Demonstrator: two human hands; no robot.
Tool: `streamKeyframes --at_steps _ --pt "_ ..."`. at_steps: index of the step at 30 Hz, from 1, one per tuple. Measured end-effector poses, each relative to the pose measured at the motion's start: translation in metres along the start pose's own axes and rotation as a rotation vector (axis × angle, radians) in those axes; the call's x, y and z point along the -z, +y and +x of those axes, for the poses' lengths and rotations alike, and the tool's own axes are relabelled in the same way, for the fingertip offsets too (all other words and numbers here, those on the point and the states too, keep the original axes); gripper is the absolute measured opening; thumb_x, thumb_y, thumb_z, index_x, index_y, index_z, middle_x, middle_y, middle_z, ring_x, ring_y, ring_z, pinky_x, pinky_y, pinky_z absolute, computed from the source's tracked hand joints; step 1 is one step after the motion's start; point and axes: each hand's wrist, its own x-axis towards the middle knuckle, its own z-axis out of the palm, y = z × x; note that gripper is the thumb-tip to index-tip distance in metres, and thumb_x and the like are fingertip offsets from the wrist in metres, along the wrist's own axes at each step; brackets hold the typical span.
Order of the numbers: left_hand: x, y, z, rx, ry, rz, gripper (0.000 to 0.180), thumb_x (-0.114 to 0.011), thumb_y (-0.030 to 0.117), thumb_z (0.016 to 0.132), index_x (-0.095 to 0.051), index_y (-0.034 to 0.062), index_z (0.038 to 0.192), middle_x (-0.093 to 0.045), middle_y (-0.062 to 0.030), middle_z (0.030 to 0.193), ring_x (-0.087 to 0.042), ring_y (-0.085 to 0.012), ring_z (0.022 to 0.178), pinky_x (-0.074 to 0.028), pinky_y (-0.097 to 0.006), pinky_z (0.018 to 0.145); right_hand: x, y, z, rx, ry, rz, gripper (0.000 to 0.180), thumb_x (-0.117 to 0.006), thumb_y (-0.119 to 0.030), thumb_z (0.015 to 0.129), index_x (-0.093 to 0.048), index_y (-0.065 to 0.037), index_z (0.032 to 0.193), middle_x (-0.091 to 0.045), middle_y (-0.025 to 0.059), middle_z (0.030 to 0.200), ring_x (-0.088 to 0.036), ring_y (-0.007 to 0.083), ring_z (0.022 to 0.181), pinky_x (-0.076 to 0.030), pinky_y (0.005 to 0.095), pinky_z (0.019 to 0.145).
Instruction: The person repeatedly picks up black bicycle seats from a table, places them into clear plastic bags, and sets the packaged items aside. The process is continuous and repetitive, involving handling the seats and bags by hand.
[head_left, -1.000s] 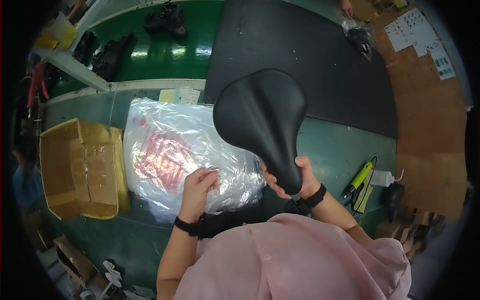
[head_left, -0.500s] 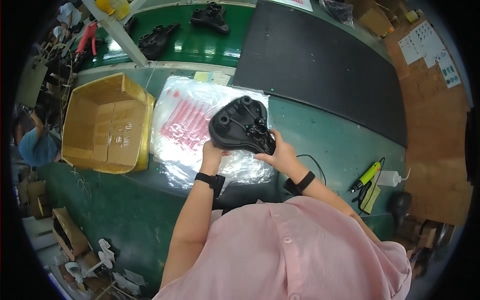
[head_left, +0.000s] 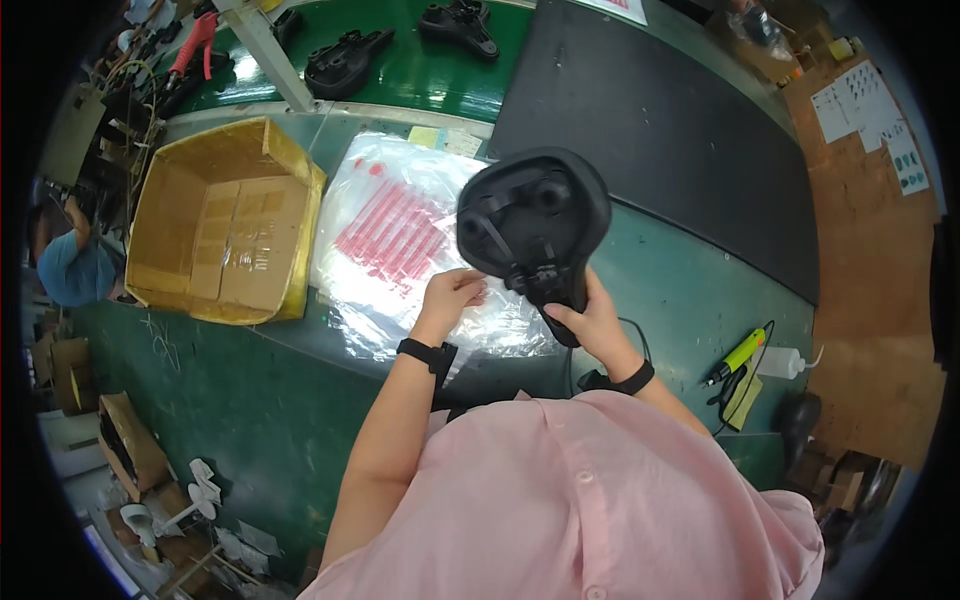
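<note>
A black bicycle saddle (head_left: 588, 210) is held up over the workbench, its hollow underside with posts and ribs facing me. My right hand (head_left: 602, 327) grips it by the narrow nose, thumb on the near side. My left hand (head_left: 446, 302) is off the saddle, to the left of its nose, above a stack of clear plastic bags (head_left: 365, 290) with red printing. Its fingers are curled together; whether anything small is between them I cannot make out. A dark band circles each wrist.
A yellow-taped cardboard box (head_left: 312, 215) stands left of the bags. A black mat (head_left: 660, 120) covers the far right. More saddles (head_left: 345, 62) lie on the green surface behind a metal post (head_left: 268, 60). At right are a green electric screwdriver (head_left: 738, 352) and a white squeeze bottle (head_left: 782, 362).
The saddle has moved right and up, turned so its nose points toward me. My left hand has let go of it; my right hand keeps its grip on the nose.
</note>
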Motion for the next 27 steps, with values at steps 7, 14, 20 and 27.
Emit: streamKeyframes --at_steps 7,14,20,27 --pt "0.016 -0.008 -0.001 0.045 0.154 0.269 0.009 -0.058 0.0 0.081 -0.066 -0.0036 0.076 -0.062 -0.0098 0.063 -0.059 -0.0156 0.053 -0.048 -0.028 0.046 -0.015 -0.002 0.008 0.043 -0.078 -0.716 0.049 -0.077 -0.012 0.071 -0.048 -0.004 0.11 -0.06 0.0186 0.095 -0.058 0.041 0.09 -0.047 0.0442 0.073" --pt "0.047 0.036 -0.009 -0.188 0.376 -0.234 0.018 -0.054 0.014 0.093 -0.066 0.0007 0.091 -0.059 -0.0004 0.064 -0.048 -0.0062 0.046 -0.04 -0.021 0.044 0.003 -0.001 0.011 0.057 -0.172 -0.854 0.051 -0.077 -0.012 0.071 -0.047 -0.004 0.112 -0.059 0.0182 0.098 -0.058 0.0392 0.093 -0.047 0.0444 0.075" --pt "0.057 0.072 -0.027 -0.115 0.309 -0.089 0.02 -0.054 0.019 0.096 -0.065 0.0026 0.093 -0.054 0.0049 0.064 -0.033 -0.0018 0.041 -0.028 -0.018 0.038 -0.001 -0.012 0.001 0.113 -0.132 -0.687 0.055 -0.076 -0.01 0.07 -0.047 -0.004 0.115 -0.059 0.0183 0.102 -0.058 0.0389 0.094 -0.047 0.0434 0.078" --pt "0.048 0.091 -0.036 -0.367 0.401 0.065 0.018 -0.058 0.012 0.092 -0.069 -0.0018 0.096 -0.063 -0.001 0.072 -0.05 -0.0064 0.054 -0.043 -0.021 0.051 -0.038 -0.008 0.015 0.321 -0.309 -0.965 0.05 -0.074 -0.01 0.069 -0.046 -0.004 0.11 -0.057 0.0159 0.099 -0.059 0.0357 0.092 -0.049 0.0438 0.071"
